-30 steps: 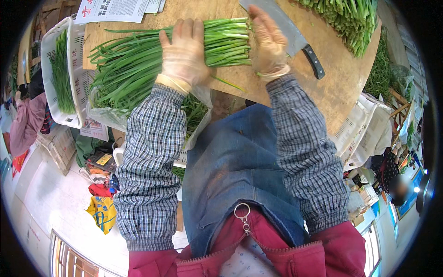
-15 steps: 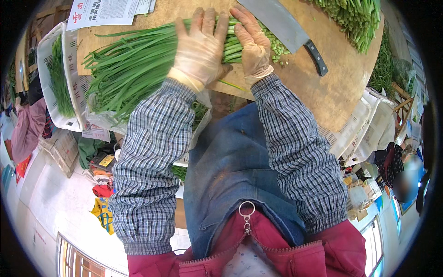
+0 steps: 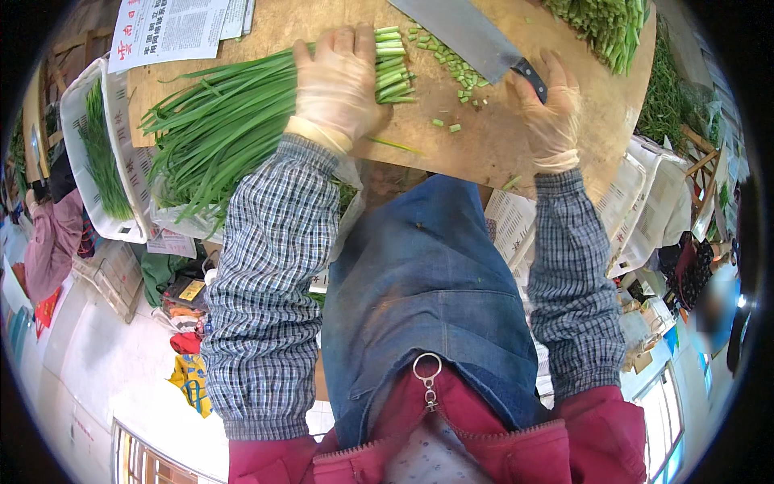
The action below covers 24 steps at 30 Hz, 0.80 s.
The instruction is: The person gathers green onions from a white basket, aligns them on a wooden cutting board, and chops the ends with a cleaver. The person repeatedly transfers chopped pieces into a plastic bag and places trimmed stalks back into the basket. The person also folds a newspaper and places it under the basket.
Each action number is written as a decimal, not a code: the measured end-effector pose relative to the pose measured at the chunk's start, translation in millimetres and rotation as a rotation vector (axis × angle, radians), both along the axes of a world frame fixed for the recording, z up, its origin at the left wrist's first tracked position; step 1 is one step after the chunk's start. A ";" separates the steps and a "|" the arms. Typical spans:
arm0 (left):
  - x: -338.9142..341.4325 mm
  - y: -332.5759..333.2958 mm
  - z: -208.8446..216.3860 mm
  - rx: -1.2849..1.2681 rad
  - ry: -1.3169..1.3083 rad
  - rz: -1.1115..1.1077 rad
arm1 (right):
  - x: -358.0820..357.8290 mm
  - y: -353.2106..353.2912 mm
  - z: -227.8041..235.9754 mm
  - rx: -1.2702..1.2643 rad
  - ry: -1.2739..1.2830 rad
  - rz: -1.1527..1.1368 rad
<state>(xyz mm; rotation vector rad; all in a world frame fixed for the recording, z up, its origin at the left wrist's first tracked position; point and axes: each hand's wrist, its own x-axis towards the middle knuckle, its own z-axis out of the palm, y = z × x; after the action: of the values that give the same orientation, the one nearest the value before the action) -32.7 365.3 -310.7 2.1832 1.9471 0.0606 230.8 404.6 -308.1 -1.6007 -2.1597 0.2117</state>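
My left hand (image 3: 333,89), in a thin clear glove, presses down over a bundle of garlic chives (image 3: 234,105) on a round wooden board (image 3: 451,153). The bundle's trimmed pale stem ends (image 3: 393,68) stick out to the right of that hand, and its leaves hang over the board's left edge. At the right, my gloved right hand (image 3: 550,113) closes round the black handle of a broad kitchen knife (image 3: 459,36), thumb on one side and fingers on the other. The blade lies on the board, pointing to the far left. Short cut pieces (image 3: 455,64) are scattered between the stem ends and the blade.
More green stalks (image 3: 605,32) are heaped at the board's far right. A printed newspaper sheet (image 3: 169,32) lies at its far left. White plastic crates (image 3: 129,161) stand to the left, one with greens in it; another white crate (image 3: 633,218) is under the board's right side.
My right hand has left the stem ends and moved right to the knife handle. The stem ends and cut pieces are now uncovered. My left hand stays on the bundle.
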 end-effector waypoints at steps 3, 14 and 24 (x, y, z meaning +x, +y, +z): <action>2.5 3.7 1.9 -0.050 0.096 -0.013 | 31.4 2.5 -15.4 -0.173 -0.329 0.082; -1.7 2.8 -1.5 0.017 0.025 -0.021 | 1.2 6.0 27.2 -1.036 0.229 -0.192; -3.6 -2.8 0.4 0.099 -0.032 -0.025 | -41.8 -73.1 14.6 -0.475 0.499 -0.026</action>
<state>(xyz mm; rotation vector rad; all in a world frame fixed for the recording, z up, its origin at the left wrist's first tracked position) -36.3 362.5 -310.3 2.2530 1.9386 0.1908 189.1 331.5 -293.5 -1.5875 -1.7721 1.0614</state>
